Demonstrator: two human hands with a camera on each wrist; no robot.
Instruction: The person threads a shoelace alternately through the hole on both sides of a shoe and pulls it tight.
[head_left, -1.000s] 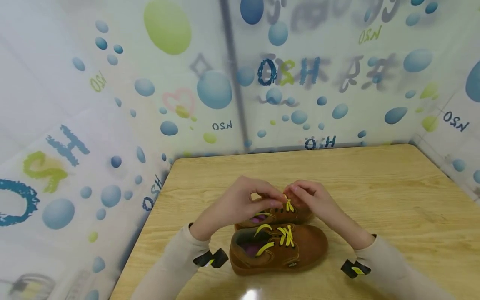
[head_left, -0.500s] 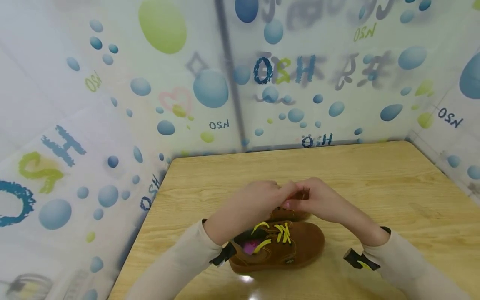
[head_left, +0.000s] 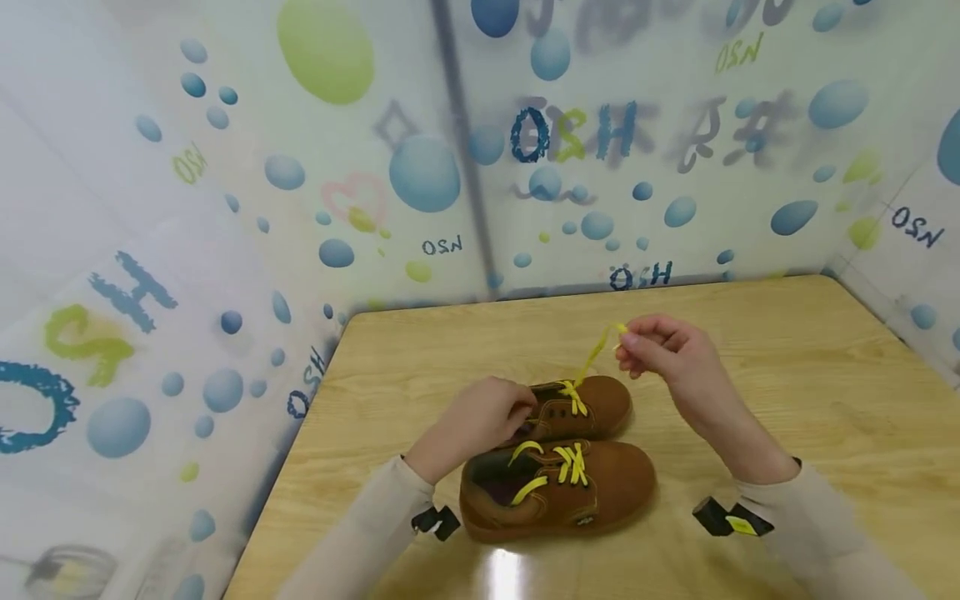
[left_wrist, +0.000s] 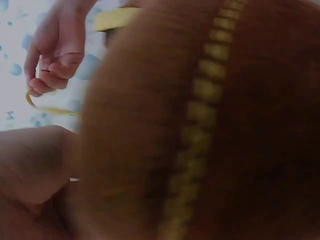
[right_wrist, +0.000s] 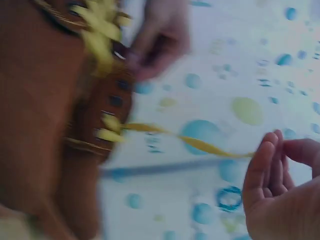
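Note:
Two brown shoes with yellow laces stand side by side, toes to the right. From the far shoe (head_left: 609,406), a yellow shoelace (head_left: 595,354) stretches up to my right hand (head_left: 675,360), which pinches its end between thumb and fingers. The strand hangs slightly slack and twisted in the right wrist view (right_wrist: 197,145). My left hand (head_left: 480,418) grips the far shoe near its opening, fingers curled and partly hidden. Below it lies the near shoe (head_left: 626,487), its loose lace ends (head_left: 531,490) over the opening. Brown leather, blurred, fills most of the left wrist view.
Both shoes rest on a light wooden table (head_left: 787,375). A white curtain (head_left: 660,75) printed with blue and green drops stands behind the table and at its sides. Light glares off the tabletop near the front.
My hands were together over the far shoe and have parted. The right hand rose to the right, drawing the yellow shoelace out; the left hand moved back left to the shoe's opening.

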